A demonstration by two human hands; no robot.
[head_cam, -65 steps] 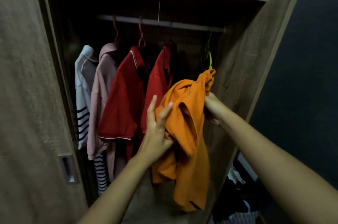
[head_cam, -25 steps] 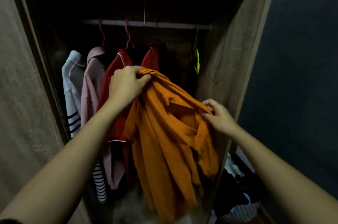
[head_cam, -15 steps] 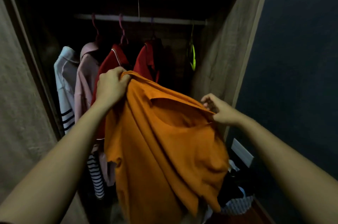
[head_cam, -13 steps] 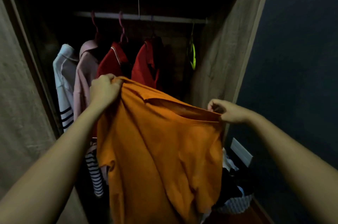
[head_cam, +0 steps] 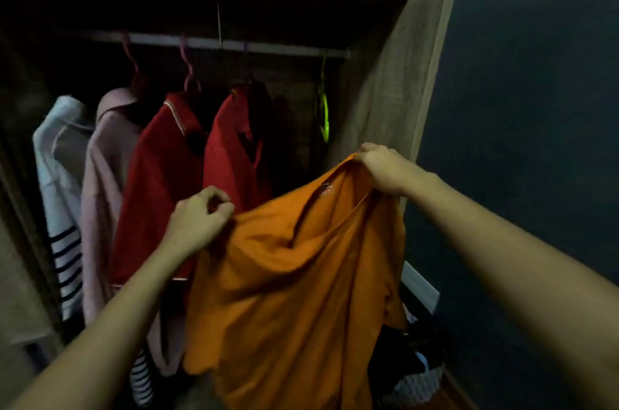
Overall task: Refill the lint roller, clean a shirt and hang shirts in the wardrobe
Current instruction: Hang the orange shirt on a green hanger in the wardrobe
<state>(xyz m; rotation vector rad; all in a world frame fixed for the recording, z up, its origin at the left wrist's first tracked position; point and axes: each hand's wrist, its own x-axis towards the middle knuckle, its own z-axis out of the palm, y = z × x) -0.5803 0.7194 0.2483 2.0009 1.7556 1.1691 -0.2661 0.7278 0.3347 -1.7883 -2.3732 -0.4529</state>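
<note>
Before the open wardrobe (head_cam: 385, 91), the orange shirt (head_cam: 294, 275) now hangs spread rather than bunched, left grip (head_cam: 201, 218) pinching a shoulder, right grip (head_cam: 382, 168) clenched on the collar and raised nearer the empty green hanger (head_cam: 323, 108), apparently ready for threading.

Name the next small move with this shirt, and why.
Probably let the right hand release and reach for the green hanger: it hangs bare on the rail just above that hand, and the left hand also grips the orange shirt.
</note>
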